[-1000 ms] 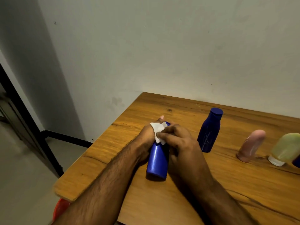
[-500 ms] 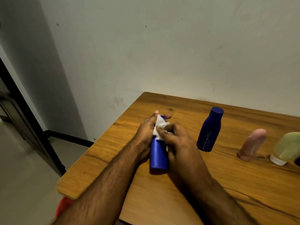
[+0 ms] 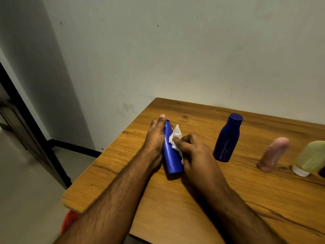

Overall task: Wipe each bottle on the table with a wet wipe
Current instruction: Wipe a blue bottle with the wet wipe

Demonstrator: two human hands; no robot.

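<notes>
The blue bottle (image 3: 171, 155) leaned with its long axis running from its flat base, near the person on the table (image 3: 202, 208), up and away to its narrower top, which pointed toward the wall. It was smooth, plain blue plastic, with no label showing. The left hand (image 3: 156, 136) wrapped round its upper part from the left, fingertips reaching past the top. The right hand (image 3: 195, 152) pinched a crumpled white wipe (image 3: 175, 136) against the bottle's right side. The bottle sat between the two hands, near the table's left end. To the right stood a dark bottle (image 3: 226, 138), upright and apart, then a pink bottle (image 3: 274, 154) and a green bottle (image 3: 311, 159), both tilted.
</notes>
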